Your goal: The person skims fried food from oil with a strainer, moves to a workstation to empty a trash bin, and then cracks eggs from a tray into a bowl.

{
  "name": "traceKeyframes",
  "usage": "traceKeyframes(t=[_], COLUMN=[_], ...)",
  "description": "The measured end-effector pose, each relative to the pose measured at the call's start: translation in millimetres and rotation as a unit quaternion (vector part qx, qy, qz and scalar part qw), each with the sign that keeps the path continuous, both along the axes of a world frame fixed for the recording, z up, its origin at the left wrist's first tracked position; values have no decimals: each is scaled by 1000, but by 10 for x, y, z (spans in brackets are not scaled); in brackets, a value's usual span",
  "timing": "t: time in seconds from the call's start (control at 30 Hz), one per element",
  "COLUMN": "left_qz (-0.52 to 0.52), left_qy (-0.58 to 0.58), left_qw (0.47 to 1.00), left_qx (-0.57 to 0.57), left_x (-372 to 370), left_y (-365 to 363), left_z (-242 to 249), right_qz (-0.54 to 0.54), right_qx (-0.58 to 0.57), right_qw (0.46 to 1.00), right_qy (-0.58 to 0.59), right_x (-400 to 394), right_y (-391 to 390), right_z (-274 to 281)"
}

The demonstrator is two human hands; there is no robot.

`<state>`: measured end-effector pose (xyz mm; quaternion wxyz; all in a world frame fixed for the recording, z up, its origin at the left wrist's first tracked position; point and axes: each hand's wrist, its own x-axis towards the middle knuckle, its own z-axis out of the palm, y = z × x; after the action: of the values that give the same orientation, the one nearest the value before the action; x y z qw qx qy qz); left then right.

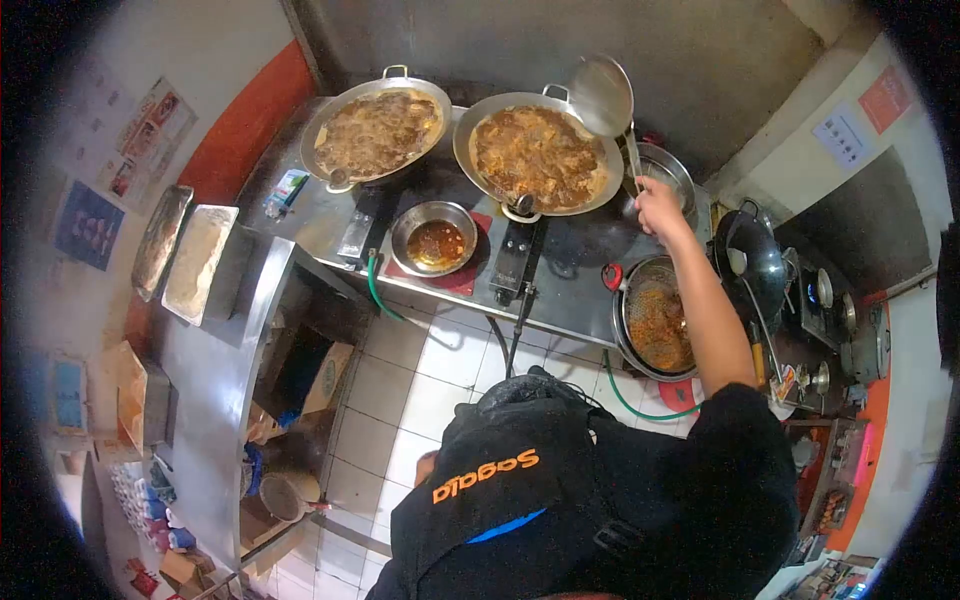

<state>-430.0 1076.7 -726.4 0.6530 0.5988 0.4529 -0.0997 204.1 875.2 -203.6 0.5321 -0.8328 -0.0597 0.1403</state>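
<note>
Head view: wide, looking down on a metal counter with two large, shallow pans of bubbling brown liquid and pieces of food.
Right hand: fingers clenched around the handle of a big round ladle, arm stretched forward.
Ladle: tilted in the air by the far right edge of the right pan; whether it touches the rim, I cannot tell.
Left hand: out of sight, so its fingers cannot be told.
Left pan: beside the right one, apart from it.
Metal bowl: nearer the body, between the pans, dark liquid inside, on a red mat.
Mesh strainer: below the right hand, holding brown crumbs.
Round metal pan: just behind the right hand.
Black wok: farther right.
Clothing: black, with orange lettering.
</note>
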Motion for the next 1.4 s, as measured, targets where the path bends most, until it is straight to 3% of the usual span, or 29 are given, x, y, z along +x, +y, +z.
traceKeyframes(t=[0.03,0.1,0.27,0.33,0.37,0.4,0.47,0.5,0.57,0.67,0.7,0.8,0.83,0.93,0.97,1.0,1.03,1.17,1.2,1.23,1.3,1.33,1.4], left_qz=[-75,-174,-232,-244,-250,-249,-214,-144,90,235,231,197,199,168,-2,-176,-284,-275,-42,196,128,94,64], left_qy=[0,9,41,48,51,52,55,71,102,112,113,123,99,38,19,12,-5,17,47,72,139,174,139], left_qw=[995,971,941,931,925,923,936,960,989,965,966,972,973,980,1000,969,902,909,991,973,982,980,988], left_qx=[68,165,244,267,280,290,275,228,54,-22,-36,-42,-62,-98,10,172,324,314,115,-96,-27,5,38], left_x=[-92,-231,-535,-597,-625,-650,-651,-585,-256,232,312,459,456,309,171,62,0,-38,-11,42,291,590,538], left_y=[-61,-123,-16,60,114,168,269,320,361,339,333,243,213,169,184,195,201,232,256,279,290,273,323], left_z=[29,62,170,319,328,335,385,480,772,1269,1285,1262,1222,802,498,258,120,158,153,174,876,1606,1450], right_qz=[1,0,-23,-23,-41,-40,-14,-28,-52,-76,-76,-93,-72,-56,-71,-73,-71,-82,-82,-80,-78,-85,-92], right_qx=[0,-250,-355,-301,-173,-174,-25,-7,43,139,186,173,193,232,235,236,223,174,174,173,172,186,199], right_qw=[1000,966,930,953,981,980,972,964,941,891,868,894,881,881,880,879,894,928,927,930,932,926,921], right_qy=[-1,-59,-91,8,84,84,233,265,331,426,455,402,426,408,407,407,381,321,321,315,311,316,321], right_x=[165,448,710,715,717,724,654,654,683,721,738,540,547,403,346,308,277,124,132,142,150,155,173], right_y=[14,57,242,358,388,390,423,430,419,331,293,237,173,52,40,28,16,11,2,-10,-25,-25,-39], right_z=[-93,-232,-571,-634,-648,-644,-486,-463,-466,-604,-671,-585,-638,-663,-624,-606,-594,-442,-446,-453,-449,-427,-430])
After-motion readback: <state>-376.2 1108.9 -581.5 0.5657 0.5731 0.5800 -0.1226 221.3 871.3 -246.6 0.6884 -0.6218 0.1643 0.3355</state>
